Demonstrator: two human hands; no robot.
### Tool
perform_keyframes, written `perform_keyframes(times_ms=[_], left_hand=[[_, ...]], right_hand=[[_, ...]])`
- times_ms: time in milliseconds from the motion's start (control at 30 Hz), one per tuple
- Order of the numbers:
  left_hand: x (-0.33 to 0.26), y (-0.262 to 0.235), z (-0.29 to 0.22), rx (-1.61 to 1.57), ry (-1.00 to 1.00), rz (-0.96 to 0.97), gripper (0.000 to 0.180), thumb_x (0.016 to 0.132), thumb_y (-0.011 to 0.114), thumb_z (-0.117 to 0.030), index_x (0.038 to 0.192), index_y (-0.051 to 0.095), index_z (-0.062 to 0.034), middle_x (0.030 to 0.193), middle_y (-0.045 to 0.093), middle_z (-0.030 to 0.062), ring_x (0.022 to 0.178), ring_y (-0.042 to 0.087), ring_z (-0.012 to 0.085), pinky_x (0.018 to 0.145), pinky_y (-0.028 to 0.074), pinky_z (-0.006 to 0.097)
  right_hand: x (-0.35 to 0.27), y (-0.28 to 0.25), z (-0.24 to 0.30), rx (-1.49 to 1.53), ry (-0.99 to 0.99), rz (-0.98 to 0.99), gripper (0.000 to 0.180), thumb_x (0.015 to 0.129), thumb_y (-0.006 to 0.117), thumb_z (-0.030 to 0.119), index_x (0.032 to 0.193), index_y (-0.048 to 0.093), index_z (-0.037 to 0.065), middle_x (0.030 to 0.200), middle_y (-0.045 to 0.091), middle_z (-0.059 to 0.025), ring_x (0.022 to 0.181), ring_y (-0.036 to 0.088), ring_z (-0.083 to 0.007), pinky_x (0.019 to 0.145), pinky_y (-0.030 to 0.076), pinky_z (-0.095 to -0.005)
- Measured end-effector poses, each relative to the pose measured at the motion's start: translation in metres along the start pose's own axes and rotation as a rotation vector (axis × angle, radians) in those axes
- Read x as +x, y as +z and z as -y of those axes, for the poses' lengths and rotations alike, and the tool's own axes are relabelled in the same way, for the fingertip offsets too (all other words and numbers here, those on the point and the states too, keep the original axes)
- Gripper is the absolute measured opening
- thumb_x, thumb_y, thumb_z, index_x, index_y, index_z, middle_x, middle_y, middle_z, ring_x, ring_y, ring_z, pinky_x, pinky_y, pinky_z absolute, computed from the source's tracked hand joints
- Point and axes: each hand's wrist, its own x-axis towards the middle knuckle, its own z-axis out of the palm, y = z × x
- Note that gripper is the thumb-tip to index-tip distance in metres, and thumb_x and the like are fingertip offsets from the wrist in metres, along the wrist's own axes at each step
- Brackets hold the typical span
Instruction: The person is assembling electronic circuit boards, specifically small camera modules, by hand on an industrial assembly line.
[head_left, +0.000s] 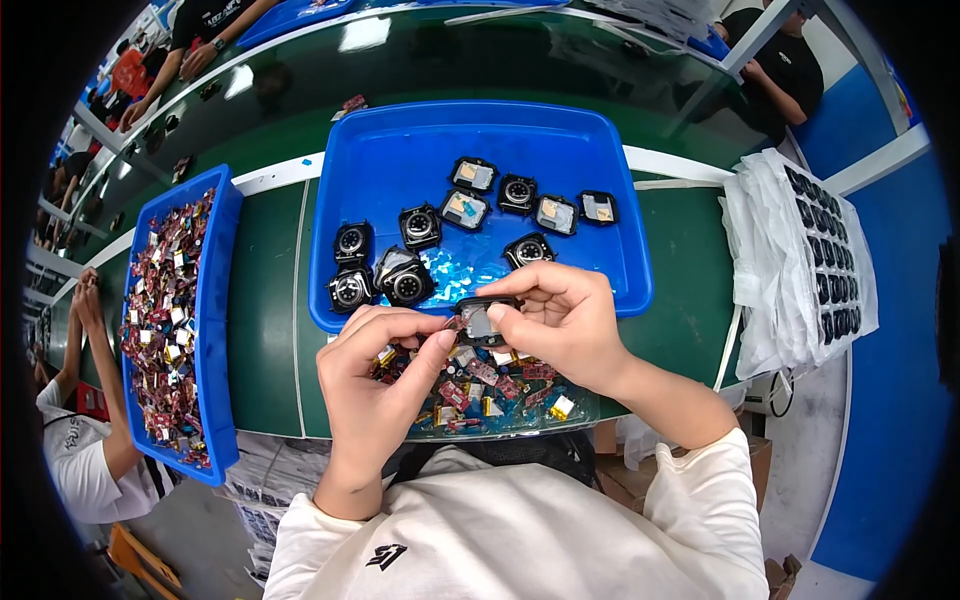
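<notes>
at the centre of the frame, the case is black-rimmed, round-cornered, its flat grey inside facing up. the right hand grips it between thumb and fingers; the left hand pinches a small reddish board at its left edge.

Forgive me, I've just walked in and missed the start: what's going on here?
The person's right hand holds a black, squarish, watch-like case while the left hand pinches a small reddish part at its edge. More black watch-like cases lie in the blue plastic tray beyond, and loose red circuit boards lie below the hands.
</notes>
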Motion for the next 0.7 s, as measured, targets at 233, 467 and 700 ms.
perform_keyframes(times_ms=[233, 467, 700], left_hand=[[-0.001, -0.005, 0.001, 0.014, 0.11, 0.141, 0.015, 0.067, 0.079, -0.002, 0.08, 0.073, -0.0018, 0.078, 0.068, 0.0073, 0.065, 0.059, 0.013, 0.062, 0.044, 0.025], [-0.009, 0.002, -0.001, -0.574, -0.347, 0.206, 0.014, 0.076, 0.073, 0.004, 0.09, 0.07, 0.0041, 0.084, 0.069, 0.0101, 0.068, 0.061, 0.01, 0.063, 0.048, 0.022], [-0.011, 0.012, 0.001, -0.586, -0.341, 0.093, 0.01, 0.08, 0.07, 0.006, 0.09, 0.065, 0.0056, 0.083, 0.068, 0.0093, 0.072, 0.062, 0.0085, 0.065, 0.05, 0.019]], right_hand=[[-0.002, 0.001, 0.004, -0.145, -0.027, 0.009, 0.016, 0.08, 0.066, -0.004, 0.096, 0.064, -0.006, 0.089, 0.066, -0.0074, 0.073, 0.063, -0.008, 0.061, 0.053, -0.0199], [-0.003, -0.001, -0.005, -0.492, -0.37, -0.01, 0.015, 0.076, 0.067, -0.004, 0.09, 0.063, -0.004, 0.092, 0.068, -0.0122, 0.079, 0.068, -0.0145, 0.07, 0.057, -0.0254], [-0.003, 0.004, -0.007, -0.249, -0.362, -0.007, 0.019, 0.075, 0.069, -0.003, 0.092, 0.061, -0.006, 0.092, 0.068, -0.0139, 0.083, 0.068, -0.0159, 0.074, 0.057, -0.0269]])
